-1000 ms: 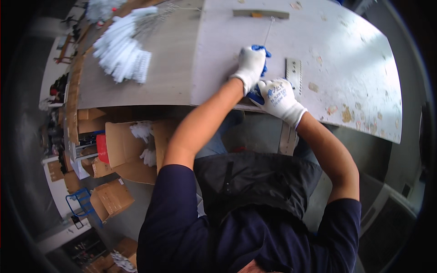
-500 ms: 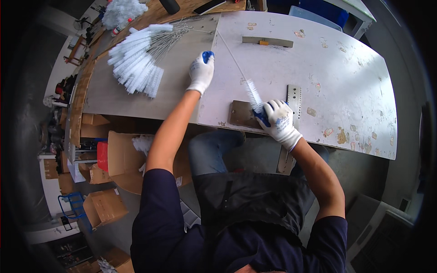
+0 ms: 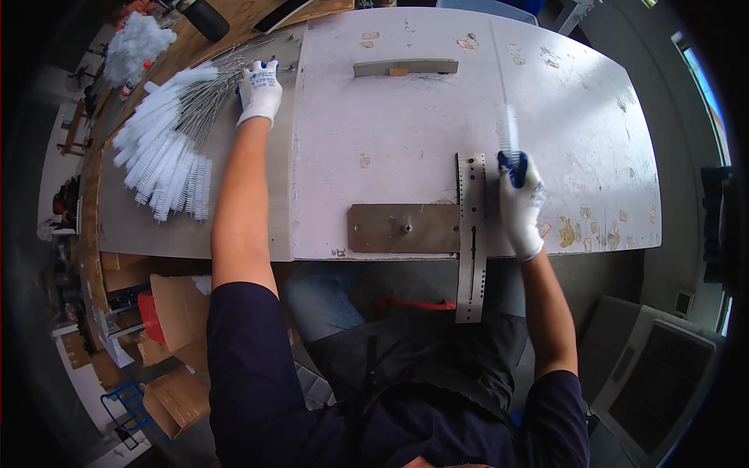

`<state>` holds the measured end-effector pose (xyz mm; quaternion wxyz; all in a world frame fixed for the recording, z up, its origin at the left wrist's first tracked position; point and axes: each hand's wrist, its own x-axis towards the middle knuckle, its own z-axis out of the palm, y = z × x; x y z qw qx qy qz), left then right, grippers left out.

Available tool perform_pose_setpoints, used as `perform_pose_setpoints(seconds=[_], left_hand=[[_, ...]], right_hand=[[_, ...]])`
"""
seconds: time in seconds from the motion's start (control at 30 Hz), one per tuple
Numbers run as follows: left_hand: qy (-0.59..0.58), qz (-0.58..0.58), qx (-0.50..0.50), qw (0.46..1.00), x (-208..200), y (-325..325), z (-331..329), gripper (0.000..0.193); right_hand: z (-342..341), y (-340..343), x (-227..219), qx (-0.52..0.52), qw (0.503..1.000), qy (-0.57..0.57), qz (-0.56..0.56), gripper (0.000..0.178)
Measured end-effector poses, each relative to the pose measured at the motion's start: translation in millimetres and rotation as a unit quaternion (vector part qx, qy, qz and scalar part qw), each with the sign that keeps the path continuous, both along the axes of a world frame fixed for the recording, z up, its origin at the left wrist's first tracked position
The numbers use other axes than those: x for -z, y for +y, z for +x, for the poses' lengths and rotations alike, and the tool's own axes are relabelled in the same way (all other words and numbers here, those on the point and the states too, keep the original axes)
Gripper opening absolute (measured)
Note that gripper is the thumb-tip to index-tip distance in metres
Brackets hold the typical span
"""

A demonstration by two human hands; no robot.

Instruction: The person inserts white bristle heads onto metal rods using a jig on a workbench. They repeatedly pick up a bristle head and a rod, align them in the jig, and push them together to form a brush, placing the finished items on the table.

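A large fan of white bristle brushes [image 3: 168,148] with long thin wire stems lies on the left of the table. My left hand [image 3: 259,93], in a white glove with blue fingertips, is over the gathered stems, fingers curled down. Whether a stem is between them is hidden. On the right, my gloved right hand [image 3: 524,203] is closed around the bristle end of one white brush [image 3: 509,129]. That brush points away from me, its faint stem reaching toward the far edge. Motion blurs it slightly.
A perforated metal strip [image 3: 470,273] crosses a flat metal plate [image 3: 406,228] and overhangs the table's front edge. Farther back lies a grey bar [image 3: 406,68] with an orange piece. A black bottle [image 3: 203,19] and a white fluffy heap [image 3: 139,48] stand at far left. Cardboard boxes [image 3: 175,398] are below.
My left hand has moved left and away from me, onto the brush stems. My right hand has carried its brush right, past the perforated strip. The view has shifted too.
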<state>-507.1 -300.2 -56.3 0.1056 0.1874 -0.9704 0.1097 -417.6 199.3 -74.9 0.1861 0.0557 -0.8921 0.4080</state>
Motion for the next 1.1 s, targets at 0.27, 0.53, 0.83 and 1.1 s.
perform_pose_setpoints(seconds=[0.27, 0.53, 0.83, 1.1], left_hand=[[0.018, -0.032, 0.035, 0.999, -6, -3, 7, 0.030], [-0.046, -0.078, 0.035, 0.995, -17, -14, 0, 0.025], [-0.056, -0.029, 0.031, 0.998, -26, -11, -6, 0.029], [-0.005, -0.011, 0.066, 0.998, -27, 3, -13, 0.030]], right_hand=[[-73, 153, 4, 0.132, 0.921, 0.042, 0.363, 0.032], [-70, 176, -2, 0.106, 0.939, 0.064, 0.320, 0.050], [-70, 185, 7, 0.079, 0.949, 0.105, 0.286, 0.048], [-68, 178, -1, 0.031, 0.931, 0.115, 0.344, 0.059]])
